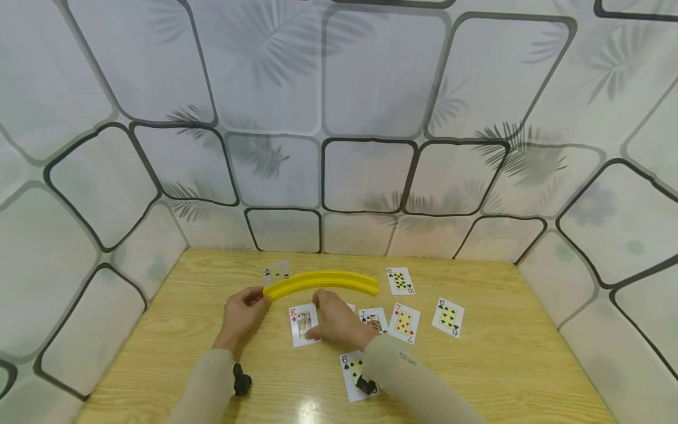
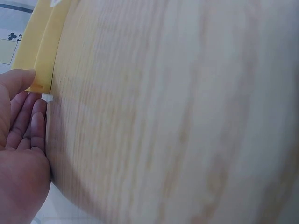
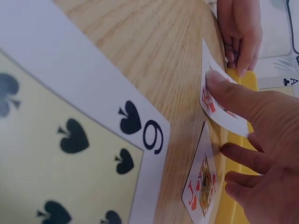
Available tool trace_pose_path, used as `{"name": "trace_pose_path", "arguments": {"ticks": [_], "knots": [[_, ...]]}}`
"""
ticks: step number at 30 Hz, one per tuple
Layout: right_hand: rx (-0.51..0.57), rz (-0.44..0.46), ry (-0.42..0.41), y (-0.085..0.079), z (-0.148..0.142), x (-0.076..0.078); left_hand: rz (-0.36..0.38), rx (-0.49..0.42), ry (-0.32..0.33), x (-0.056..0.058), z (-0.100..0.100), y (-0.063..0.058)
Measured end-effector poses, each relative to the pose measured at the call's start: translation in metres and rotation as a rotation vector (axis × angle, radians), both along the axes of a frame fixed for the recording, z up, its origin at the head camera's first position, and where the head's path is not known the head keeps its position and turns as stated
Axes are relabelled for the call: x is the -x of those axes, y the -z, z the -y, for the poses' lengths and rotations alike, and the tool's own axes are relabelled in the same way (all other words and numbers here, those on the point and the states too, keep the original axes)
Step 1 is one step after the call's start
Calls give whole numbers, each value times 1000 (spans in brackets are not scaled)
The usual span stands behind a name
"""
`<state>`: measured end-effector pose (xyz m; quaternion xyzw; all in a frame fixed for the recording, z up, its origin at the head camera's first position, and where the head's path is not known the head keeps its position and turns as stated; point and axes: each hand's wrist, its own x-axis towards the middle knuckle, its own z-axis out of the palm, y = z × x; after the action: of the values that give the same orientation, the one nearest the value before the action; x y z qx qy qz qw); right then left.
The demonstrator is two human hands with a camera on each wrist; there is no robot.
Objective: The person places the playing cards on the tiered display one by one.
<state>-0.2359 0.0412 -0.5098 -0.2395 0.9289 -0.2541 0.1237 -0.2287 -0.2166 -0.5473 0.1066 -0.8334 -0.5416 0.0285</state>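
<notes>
My left hand [image 1: 245, 315] pinches the left end of a curved yellow card holder [image 1: 323, 277], thumb on top in the left wrist view. My right hand [image 1: 339, 321] is just in front of the holder. Its thumb and fingers pinch a king of diamonds [image 1: 301, 327], which looks bent and partly raised in the right wrist view. Beside that card, a red jack [image 3: 203, 186] lies below the right fingers; from the head it is mostly hidden by the hand. Under the right wrist lies a six of spades [image 1: 349, 371], partly covered.
Right of the hand are a black-suited jack [image 1: 373, 319], a seven of diamonds [image 1: 404, 323], a black six [image 1: 448, 317] and a ten of clubs [image 1: 400, 281]. Behind the holder's left end lies an ace of clubs [image 1: 275, 272]. Patterned walls [image 1: 365, 176] enclose the wooden table [image 1: 503, 365].
</notes>
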Motion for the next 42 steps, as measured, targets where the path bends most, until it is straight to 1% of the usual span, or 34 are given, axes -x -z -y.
{"name": "trace_pose_path", "arguments": {"ticks": [4,10,18,21,27,32,36,42], "knots": [[63,22,26,1,1,1,3,-4,-1,0,0,0],[179,96,47,1,2,2,11,-9,-6,1,0,0],[332,97,32,2,1,5,31,-46,-16,-1,-1,-2],[375,90,40,1,-1,7,24,-39,-15,0,-1,-1],[409,61,52,0,-3,11,18,-27,-9,0,-1,-1],[429,78,64,-4,-3,12,43,-59,-15,-1,-1,-2],[413,87,83,-7,-2,12,48,-66,-20,-1,-2,-3],[425,63,99,-10,0,13,19,-14,-16,-1,-2,-3]]}}
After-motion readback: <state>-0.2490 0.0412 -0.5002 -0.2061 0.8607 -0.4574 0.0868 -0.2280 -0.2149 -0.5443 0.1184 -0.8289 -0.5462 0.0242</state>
